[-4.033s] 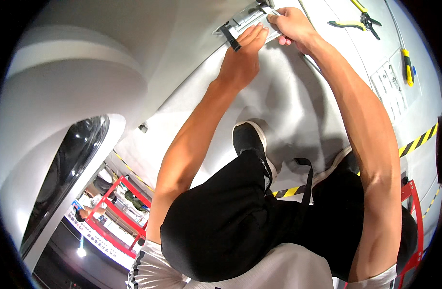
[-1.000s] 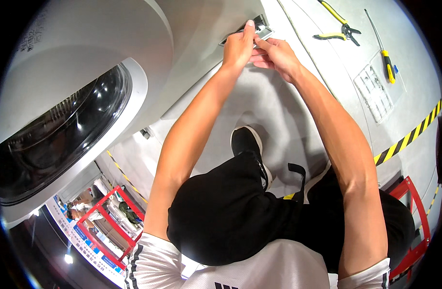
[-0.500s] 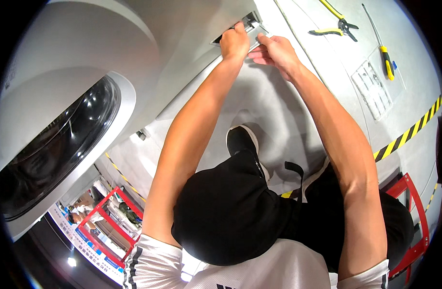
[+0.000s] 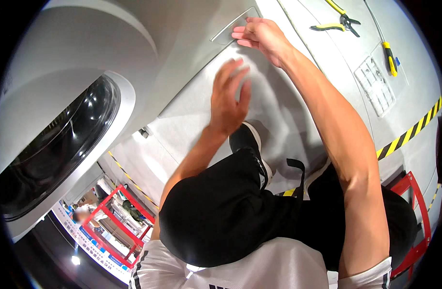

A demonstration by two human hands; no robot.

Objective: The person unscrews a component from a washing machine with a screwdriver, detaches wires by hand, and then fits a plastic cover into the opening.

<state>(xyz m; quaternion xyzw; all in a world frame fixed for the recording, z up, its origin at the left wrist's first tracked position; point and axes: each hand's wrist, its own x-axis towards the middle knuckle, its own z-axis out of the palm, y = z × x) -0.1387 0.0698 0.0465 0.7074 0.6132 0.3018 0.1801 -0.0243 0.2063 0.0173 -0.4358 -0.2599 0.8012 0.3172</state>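
Note:
A small rectangular silver cover [image 4: 226,33] lies in its recess in the grey car body panel [image 4: 192,53], its outline showing as a thin bright line. My right hand [image 4: 268,40] is at the cover's right end, fingers stretched out and grasping nothing; fingertips overlap its lower edge, perhaps touching it. Below and to the left, away from the panel, my left hand [image 4: 229,98] hangs in the air. Its fingers are spread, slightly blurred, and hold nothing.
Yellow-and-black wire strippers [image 4: 343,23], a screwdriver [image 4: 389,59] and a clear plastic tray [image 4: 375,86] lie on the floor at right. Striped tape [image 4: 409,132] crosses beyond them. A dark headlamp [image 4: 66,135] is at left, a red frame [image 4: 416,212] at lower right.
The dark opening in the panel is now covered by the silver piece that my right hand held. My left hand has drawn back down from the panel and opened; my right moved slightly up and left.

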